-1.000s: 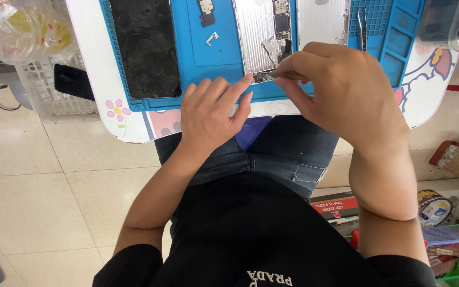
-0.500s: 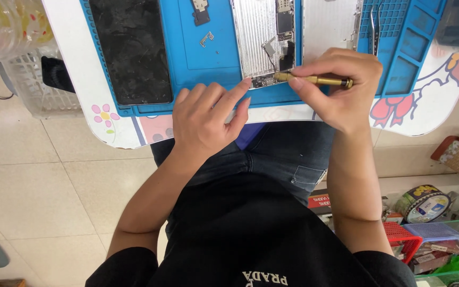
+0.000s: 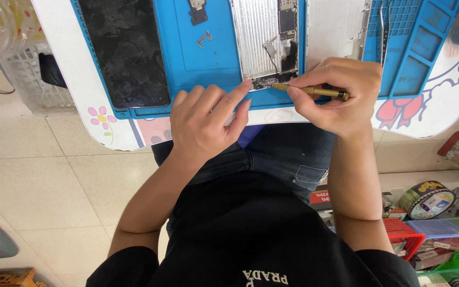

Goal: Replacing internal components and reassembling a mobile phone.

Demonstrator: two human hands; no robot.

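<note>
The left hand lies flat and loose at the near edge of the blue silicone work mat, gripping nothing, its forefinger stretched to steady the bottom corner of the opened silver phone body. Just beside it the right hand pinches a slim brass-coloured screwdriver nearly level, tip at the phone's lower edge, so the step looks like working a small screw there; the next move would call for steady downward pressure. Farther off lie the dark removed screen panel and metal tweezers.
</note>
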